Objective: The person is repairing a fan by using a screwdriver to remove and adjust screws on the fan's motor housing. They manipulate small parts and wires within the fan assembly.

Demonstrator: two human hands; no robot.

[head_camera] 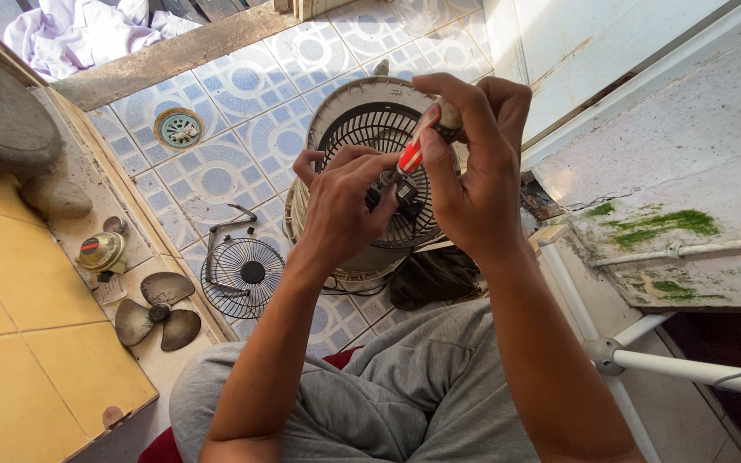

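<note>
Screwdriver applied at the hub of the fan housing

My right hand [473,171] has its fingers closed around the red-handled screwdriver [413,153], tip pointing down at the centre of the round fan housing [370,111], which rests tilted on the tiled floor [216,180] in front of my knees. My left hand [345,206] has its fingers curled shut on the small dark part at the hub. A loose grille [242,274] and fan blade [160,313] lie to the left
</note>
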